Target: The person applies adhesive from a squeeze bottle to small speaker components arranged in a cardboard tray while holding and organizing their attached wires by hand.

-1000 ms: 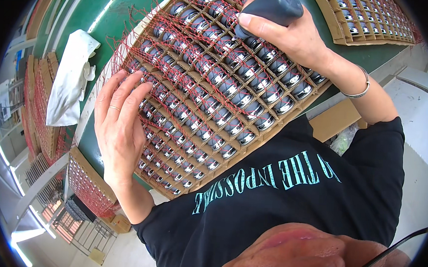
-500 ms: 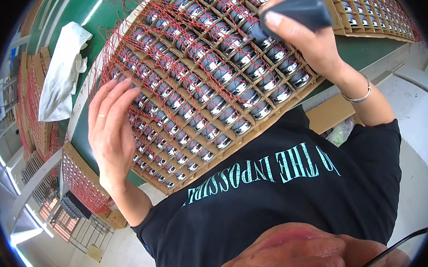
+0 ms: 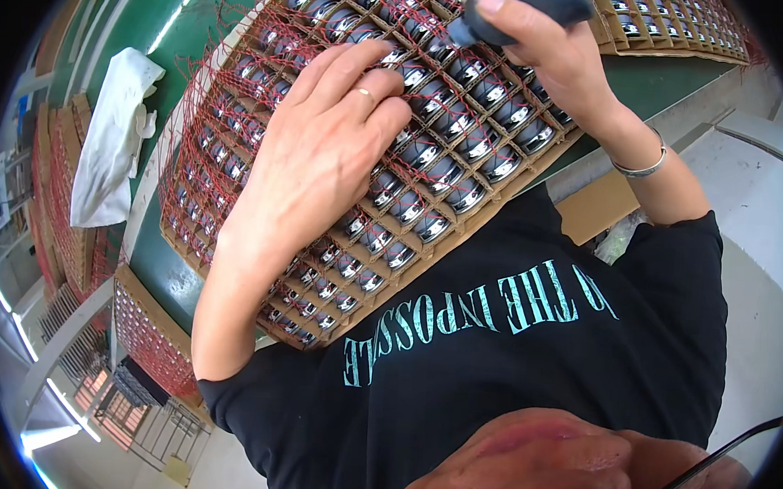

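A cardboard tray point(image 3: 436, 240) split into square cells lies before me. Each cell holds a small round dark-and-silver part point(image 3: 466, 195) with thin red and dark wires. My left hand point(image 3: 326, 144), with a ring on one finger, lies over the middle of the tray. Its fingers are bent down among the parts; the thumb and what the fingertips grip are hidden. At the tray's far right my right hand point(image 3: 556, 63) is wrapped round a dark grey bottle-shaped tool point(image 3: 541, 4). Its narrow nozzle points left and down, close above the parts.
Another filled cardboard tray point(image 3: 676, 54) stands at the far right of the green table point(image 3: 111, 17). A crumpled white cloth point(image 3: 112, 141) lies at the left. More trays of wired parts point(image 3: 152, 329) stand beyond the table's left edge. A cardboard box point(image 3: 599, 207) is at the right.
My left hand has moved right from the tray's left edge to its middle, and its fingers have bent. My right hand has shifted slightly left and up with the bottle-shaped tool.
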A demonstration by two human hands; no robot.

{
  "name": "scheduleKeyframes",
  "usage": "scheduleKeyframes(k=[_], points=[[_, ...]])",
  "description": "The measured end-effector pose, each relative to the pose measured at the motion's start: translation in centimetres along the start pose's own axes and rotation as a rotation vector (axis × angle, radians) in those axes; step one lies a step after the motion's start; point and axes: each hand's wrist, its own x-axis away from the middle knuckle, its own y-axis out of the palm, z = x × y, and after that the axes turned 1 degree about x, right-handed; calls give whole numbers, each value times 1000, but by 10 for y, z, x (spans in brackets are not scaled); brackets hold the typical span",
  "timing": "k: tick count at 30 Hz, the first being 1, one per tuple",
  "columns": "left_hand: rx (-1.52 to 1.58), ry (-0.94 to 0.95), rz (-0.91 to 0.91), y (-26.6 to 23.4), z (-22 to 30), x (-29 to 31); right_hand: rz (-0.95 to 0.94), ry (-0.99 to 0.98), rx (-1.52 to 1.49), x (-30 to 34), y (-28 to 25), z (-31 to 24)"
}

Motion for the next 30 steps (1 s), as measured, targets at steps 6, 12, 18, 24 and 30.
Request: scheduleKeyframes(k=[6,12,18,24,30], points=[[26,-68,-5,-3,3,13,-130,16,223,4,1,-2],[18,-89,1,-2,3,18,-182,17,241,4,7,-7],[21,-82,13,-2,4,18,-213,-86,227,2,9,1],[17,-96,-4,-2,4,18,-215,93,213,4,8,-6],[20,-95,-4,-4,4,17,-210,9,163,3,7,-1]])
